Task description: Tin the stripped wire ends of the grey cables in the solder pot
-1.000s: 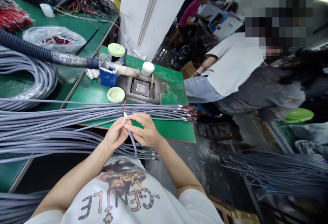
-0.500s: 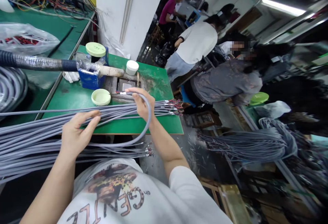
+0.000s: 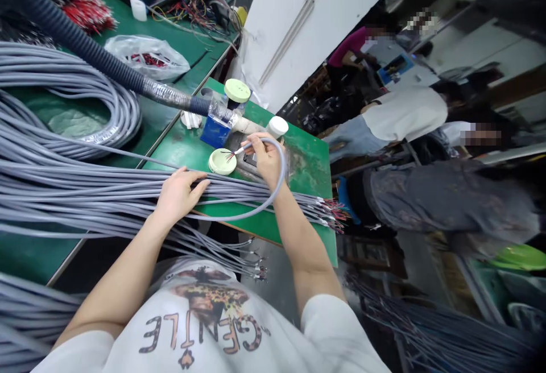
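Observation:
My right hand (image 3: 265,160) pinches one grey cable (image 3: 273,188) near its stripped end, which curves back in a loop. The cable's coloured wire tips point at a pale green round tin (image 3: 222,162) on the green table (image 3: 313,171). My left hand (image 3: 179,193) lies with fingers spread flat on a thick bundle of grey cables (image 3: 85,191) running across the table. A square metal pot (image 3: 249,160) sits just behind my right hand.
A black corrugated hose (image 3: 85,46) ends at a blue box (image 3: 213,130). A green-lidded jar (image 3: 237,91) and a white jar (image 3: 277,127) stand nearby. A cable coil (image 3: 98,100) and a plastic bag (image 3: 147,57) lie left. Other people work at the right.
My right hand has carried the cable's stripped end from in front of my chest out to the green tin. My left hand let go and now rests on the cable bundle.

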The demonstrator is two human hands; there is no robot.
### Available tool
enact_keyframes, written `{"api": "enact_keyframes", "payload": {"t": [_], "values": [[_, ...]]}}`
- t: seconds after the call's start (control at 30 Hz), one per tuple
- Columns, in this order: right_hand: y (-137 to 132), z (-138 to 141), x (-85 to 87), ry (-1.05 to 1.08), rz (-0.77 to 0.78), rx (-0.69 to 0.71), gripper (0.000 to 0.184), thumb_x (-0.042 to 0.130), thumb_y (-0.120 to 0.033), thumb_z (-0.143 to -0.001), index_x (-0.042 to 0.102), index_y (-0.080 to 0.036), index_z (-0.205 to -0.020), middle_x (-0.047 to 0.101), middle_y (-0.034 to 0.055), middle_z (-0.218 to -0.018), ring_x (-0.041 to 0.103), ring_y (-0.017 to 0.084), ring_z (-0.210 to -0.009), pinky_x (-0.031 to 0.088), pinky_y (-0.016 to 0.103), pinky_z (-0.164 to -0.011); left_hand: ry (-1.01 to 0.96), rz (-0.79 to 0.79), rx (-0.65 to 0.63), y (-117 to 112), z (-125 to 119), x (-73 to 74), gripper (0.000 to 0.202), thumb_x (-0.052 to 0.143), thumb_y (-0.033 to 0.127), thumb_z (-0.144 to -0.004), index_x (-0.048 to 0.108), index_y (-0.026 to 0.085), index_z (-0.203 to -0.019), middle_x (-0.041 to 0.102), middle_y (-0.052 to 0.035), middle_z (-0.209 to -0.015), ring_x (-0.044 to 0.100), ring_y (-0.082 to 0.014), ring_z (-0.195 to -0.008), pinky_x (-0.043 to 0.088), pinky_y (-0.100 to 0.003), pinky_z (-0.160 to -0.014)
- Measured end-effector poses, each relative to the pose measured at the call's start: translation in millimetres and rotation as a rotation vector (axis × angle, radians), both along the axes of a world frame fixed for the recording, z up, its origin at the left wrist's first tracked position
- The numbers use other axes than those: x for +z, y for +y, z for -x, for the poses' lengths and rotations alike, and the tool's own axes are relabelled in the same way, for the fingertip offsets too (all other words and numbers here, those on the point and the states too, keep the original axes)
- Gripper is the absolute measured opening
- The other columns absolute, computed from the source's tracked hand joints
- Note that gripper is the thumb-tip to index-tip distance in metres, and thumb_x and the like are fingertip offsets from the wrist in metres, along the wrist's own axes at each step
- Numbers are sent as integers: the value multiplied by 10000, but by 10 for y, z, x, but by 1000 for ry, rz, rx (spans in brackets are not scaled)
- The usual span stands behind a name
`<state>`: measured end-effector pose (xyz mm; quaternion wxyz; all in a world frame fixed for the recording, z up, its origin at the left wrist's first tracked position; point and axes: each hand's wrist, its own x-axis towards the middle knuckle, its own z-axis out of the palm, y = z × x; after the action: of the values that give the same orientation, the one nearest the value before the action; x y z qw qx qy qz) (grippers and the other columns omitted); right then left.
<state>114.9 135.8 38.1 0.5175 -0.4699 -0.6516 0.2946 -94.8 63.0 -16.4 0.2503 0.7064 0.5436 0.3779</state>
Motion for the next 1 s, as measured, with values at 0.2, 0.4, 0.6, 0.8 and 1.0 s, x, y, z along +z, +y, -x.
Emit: {"api": "enact_keyframes", "payload": {"t": [0.2, 0.4, 0.6, 0.8, 1.0], "values": [[196, 16, -203, 50, 103, 30, 385, 568, -564, -817, 612, -183, -839, 700, 20, -717, 659, 124, -598, 532, 225, -543, -28, -13, -22, 19, 8, -14, 278, 538, 364, -848, 735, 203, -960, 754, -61, -962, 677, -235, -890, 356, -449, -1092], [304, -8, -321, 20, 202, -5, 391, 568, -571, -807, 588, -181, -817, 697, 11, -699, 655, 110, -574, 527, 202, -519, -55, 3, -21, 23, 9, -5, 267, 550, 364, -842, 735, 203, -950, 753, -61, -982, 677, -235, -906, 354, -454, -1096], [373, 23, -342, -33, 239, -13, 375, 579, -558, -802, 575, -184, -766, 674, -5, -643, 625, 89, -513, 511, 182, -489, -64, 10, -34, 32, 12, -6, 269, 547, 359, -842, 735, 197, -946, 751, -72, -990, 679, -241, -904, 350, -469, -1095], [438, 67, -359, -68, 279, -24, 353, 590, -532, -798, 573, -183, -750, 667, -14, -625, 618, 81, -494, 497, 168, -475, -60, 1, -32, 39, 12, -26, 273, 537, 364, -846, 731, 206, -956, 752, -64, -989, 676, -238, -899, 348, -472, -1093], [477, 75, -379, -85, 294, -32, 333, 593, -508, -803, 577, -180, -745, 663, -14, -614, 617, 84, -484, 492, 169, -464, -53, -9, -35, 42, 17, -38, 285, 534, 366, -857, 730, 192, -969, 751, -76, -992, 681, -237, -890, 356, -469, -1088]]}}
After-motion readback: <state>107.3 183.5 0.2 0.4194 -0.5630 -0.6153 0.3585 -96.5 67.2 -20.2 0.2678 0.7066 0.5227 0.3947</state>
